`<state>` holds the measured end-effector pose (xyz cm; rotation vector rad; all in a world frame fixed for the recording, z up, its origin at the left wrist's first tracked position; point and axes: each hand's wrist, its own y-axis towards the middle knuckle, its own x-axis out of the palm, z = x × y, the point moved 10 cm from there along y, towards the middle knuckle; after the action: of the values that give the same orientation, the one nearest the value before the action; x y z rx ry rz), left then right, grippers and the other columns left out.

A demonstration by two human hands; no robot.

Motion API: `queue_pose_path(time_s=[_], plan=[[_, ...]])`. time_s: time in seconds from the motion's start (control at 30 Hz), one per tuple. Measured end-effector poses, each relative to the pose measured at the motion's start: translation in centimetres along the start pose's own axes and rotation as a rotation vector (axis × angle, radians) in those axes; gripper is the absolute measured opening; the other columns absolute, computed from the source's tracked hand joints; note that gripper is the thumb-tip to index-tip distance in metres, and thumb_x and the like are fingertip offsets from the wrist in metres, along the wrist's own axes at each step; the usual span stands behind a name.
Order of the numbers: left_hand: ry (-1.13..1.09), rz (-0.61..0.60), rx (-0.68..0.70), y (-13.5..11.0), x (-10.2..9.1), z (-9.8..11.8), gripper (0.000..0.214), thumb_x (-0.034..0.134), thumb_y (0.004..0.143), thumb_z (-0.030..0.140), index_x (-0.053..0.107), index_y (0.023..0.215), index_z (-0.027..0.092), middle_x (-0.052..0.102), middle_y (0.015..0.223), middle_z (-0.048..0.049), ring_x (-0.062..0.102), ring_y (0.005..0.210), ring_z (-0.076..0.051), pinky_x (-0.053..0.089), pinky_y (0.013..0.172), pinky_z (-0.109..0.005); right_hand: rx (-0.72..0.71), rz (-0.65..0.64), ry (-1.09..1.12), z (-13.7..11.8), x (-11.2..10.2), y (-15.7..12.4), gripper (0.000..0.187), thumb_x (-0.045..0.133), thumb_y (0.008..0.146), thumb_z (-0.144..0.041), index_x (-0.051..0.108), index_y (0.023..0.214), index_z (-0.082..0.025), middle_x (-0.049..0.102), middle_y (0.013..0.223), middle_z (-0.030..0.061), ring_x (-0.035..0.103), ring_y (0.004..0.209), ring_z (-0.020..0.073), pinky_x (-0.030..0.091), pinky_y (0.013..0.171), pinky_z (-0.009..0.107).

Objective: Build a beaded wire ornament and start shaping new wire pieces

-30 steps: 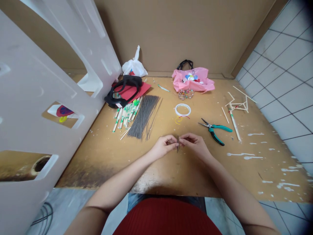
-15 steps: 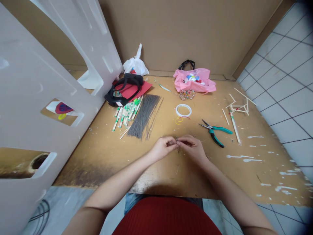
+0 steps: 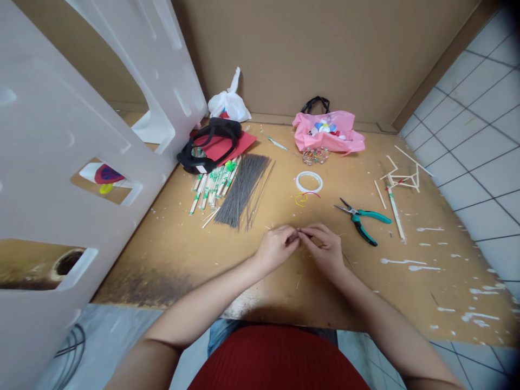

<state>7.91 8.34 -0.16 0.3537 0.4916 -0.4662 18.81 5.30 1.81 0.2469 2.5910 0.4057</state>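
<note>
The person sits at a paint-spattered wooden table (image 3: 170, 254) with both hands drawn together near its front edge; the left hand (image 3: 276, 248) is curled, its fingertips pinched in toward the right hand (image 3: 325, 250), which is likewise closed to a pinch, so the 2 sets of fingertips meet; whatever small piece sits between them is too small to make out, though a thin sliver shows just at the meeting point.

Just beyond the hands, to the left, lies a bundle of thin grey wires (image 3: 242, 189), fanned slightly at its near end; touching its left side is a heap of wrapped wooden chopsticks (image 3: 211, 187) with green print. Further back sit a black strap (image 3: 211, 141) on a red sheet (image 3: 227, 145) and a knotted white plastic bag (image 3: 229, 103).

To the right of the hands, near but apart, lie teal-handled pliers (image 3: 363, 219); behind them a white tape roll (image 3: 309, 181), some red and yellow wire loops (image 3: 304, 197), and a pink bag (image 3: 329, 135) against the cardboard wall. A frame of wooden sticks (image 3: 400, 176) rests toward the table's right edge.
</note>
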Motion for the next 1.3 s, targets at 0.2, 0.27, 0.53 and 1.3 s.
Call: queue_pose_path(time_s=[0.2,0.27,0.53,1.3], plan=[[-0.340,-0.124,-0.045,0.6,0.8,-0.5,0.014,0.060,0.076,0.026,0.064,0.072,0.014,0.062,0.070,-0.0034,0.054,0.064,-0.012,0.040,0.063,-0.023,0.138,-0.002,0.171,1.6,-0.4,0.5,0.006,0.066,0.074,-0.029,0.070,0.074,-0.024,0.069,0.078,0.0034,0.063,0.074,0.0178,0.050,0.069,0.032],[-0.359,-0.139,-0.063,0.6,1.0,-0.8,0.015,0.061,0.075,0.027,0.063,0.069,0.013,0.060,0.066,-0.0022,0.053,0.062,-0.011,0.040,0.061,-0.022,0.128,-0.016,0.194,1.4,-0.3,0.6,0.005,0.066,0.073,-0.028,0.069,0.073,-0.024,0.069,0.077,0.0030,0.063,0.073,0.0173,0.050,0.069,0.032],[-0.113,-0.129,0.054,0.6,0.9,-0.5,0.014,0.054,0.079,0.023,0.057,0.068,0.015,0.051,0.065,0.0009,0.046,0.062,-0.010,0.034,0.059,-0.021,0.162,-0.059,0.158,1.9,0.3,0.3,0.010,0.064,0.074,-0.031,0.066,0.076,-0.021,0.068,0.079,0.0043,0.062,0.074,0.0175,0.050,0.070,0.032],[-0.907,-0.428,-0.336,-0.4,4.6,-2.0,0.033,0.074,0.064,0.040,0.063,0.077,0.011,0.066,0.070,-0.0038,0.057,0.059,-0.009,0.044,0.061,-0.023,0.386,-0.235,0.471,3.0,0.9,0.1,0.025,0.066,0.072,-0.038,0.067,0.088,-0.019,0.065,0.066,0.0000,0.058,0.057,0.0118,0.050,0.060,0.028]])
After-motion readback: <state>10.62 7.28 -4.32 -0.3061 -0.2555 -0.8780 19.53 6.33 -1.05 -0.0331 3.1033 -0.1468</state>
